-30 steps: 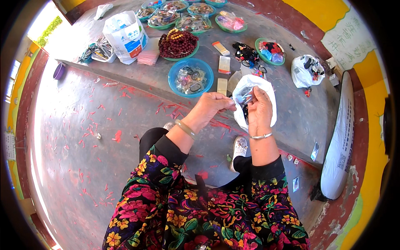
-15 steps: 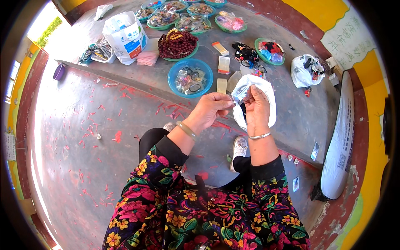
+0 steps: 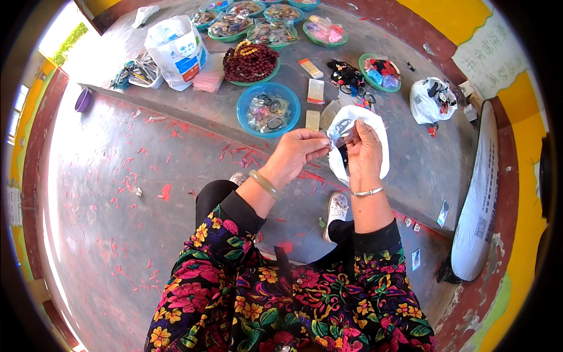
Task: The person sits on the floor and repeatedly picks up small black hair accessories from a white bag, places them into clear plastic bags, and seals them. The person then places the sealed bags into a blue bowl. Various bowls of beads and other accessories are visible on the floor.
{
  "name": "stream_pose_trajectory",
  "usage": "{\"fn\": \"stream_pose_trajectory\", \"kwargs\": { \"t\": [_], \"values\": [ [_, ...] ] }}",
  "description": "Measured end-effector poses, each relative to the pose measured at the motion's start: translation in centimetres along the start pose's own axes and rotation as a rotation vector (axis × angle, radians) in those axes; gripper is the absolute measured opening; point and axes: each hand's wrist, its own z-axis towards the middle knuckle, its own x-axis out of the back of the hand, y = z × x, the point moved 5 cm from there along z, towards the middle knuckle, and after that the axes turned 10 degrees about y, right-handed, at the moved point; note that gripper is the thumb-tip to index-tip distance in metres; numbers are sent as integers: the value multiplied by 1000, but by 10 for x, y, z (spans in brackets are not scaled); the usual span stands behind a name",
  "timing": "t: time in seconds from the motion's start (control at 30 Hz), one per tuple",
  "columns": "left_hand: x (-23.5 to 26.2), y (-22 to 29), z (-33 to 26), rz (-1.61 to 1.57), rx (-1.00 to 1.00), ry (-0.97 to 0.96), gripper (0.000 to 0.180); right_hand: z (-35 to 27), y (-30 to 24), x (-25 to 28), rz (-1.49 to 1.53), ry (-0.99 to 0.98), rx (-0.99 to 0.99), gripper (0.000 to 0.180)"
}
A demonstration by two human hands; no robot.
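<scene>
My left hand (image 3: 298,152) pinches one edge of a small clear plastic packet, thumb against forefinger. On the packet's other side my right hand (image 3: 365,151) is closed, its fingertips gripping the edge. Between the two hands the clear packet (image 3: 342,132) shows something grey and looped, too small to make out. Right behind and below the hands stands an open white plastic bag (image 3: 380,141) with dark things inside, partly hidden by my right hand. A blue basin (image 3: 241,117) of small packets and dark hair ties is beyond my left hand.
On the raised step lie small boxes (image 3: 315,91), a bunch of black hair ties (image 3: 345,73) and a green basket (image 3: 369,82). Dark red beads (image 3: 249,64), several more baskets and a large white bag (image 3: 176,53) stand farther off. Red scraps litter the lower floor.
Both hands keep hold of the packet and have shifted only slightly. The packet's film has turned a little between the fingers.
</scene>
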Motion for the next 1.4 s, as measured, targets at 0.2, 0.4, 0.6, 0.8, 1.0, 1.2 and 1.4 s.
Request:
{"fn": "stream_pose_trajectory", "kwargs": {
  "t": [0.2, 0.4, 0.6, 0.8, 1.0, 1.2, 1.4],
  "values": [
    [2, 2, 0, 131, -22, -3, 12, 0, 6, -1, -24, -79, -42, 10],
    [2, 9, -2, 341, -88, 48, 12, 0, 7, -3, -36, -111, -60, 10],
    [6, 8, 1, 321, -140, 33, 11, 1, 9, -3, -48, -111, -75, 11],
    [5, 9, 0, 251, -95, -6, 8, 0, 10, -4, -39, -59, -98, 15],
    [4, 8, 0, 171, -69, -47, 7, 4, 12, -1, -41, -65, -102, 14],
    [4, 5, 1, 175, -17, -19, 13, 2, 5, -3, -69, -131, -56, 12],
    [3, 13, -1, 357, -154, 14, 19, 1, 2, -6, -69, -149, -18, 10]
  ]
}}
